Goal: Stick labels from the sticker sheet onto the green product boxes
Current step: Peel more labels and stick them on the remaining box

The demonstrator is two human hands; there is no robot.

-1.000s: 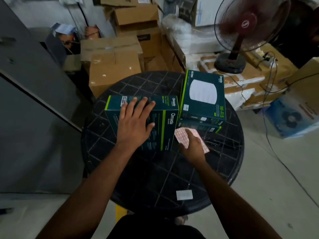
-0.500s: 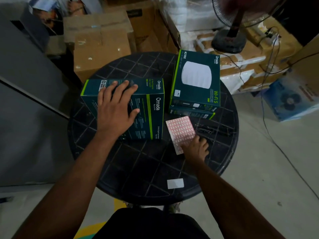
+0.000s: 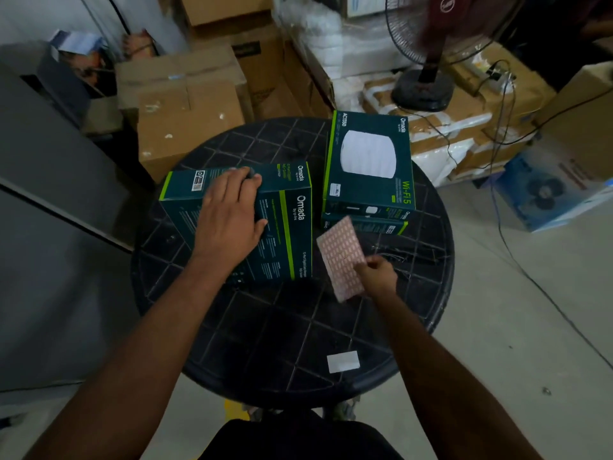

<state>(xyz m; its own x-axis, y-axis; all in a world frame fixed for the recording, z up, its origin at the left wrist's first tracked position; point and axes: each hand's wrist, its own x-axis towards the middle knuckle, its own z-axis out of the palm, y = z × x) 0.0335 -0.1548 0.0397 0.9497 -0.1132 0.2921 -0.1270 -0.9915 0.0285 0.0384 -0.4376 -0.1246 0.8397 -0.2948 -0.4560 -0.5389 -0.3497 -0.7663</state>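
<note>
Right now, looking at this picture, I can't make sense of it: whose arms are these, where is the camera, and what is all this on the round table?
There is no machine here. A person wears a wide-angle camera on the head, so you look forward and down along their own two bare arms.

The dark round table carries two green product boxes. The left box stands nearer the middle; the left hand lies on it with its fingers spread, steadying it. The right box shows a white round device on its top face.

Between the boxes, the right hand pinches a pink sticker sheet by its edge. The labels come from that sheet. A small white paper slip lies near the table's front edge.

Behind stand cardboard cartons and a fan.
</note>
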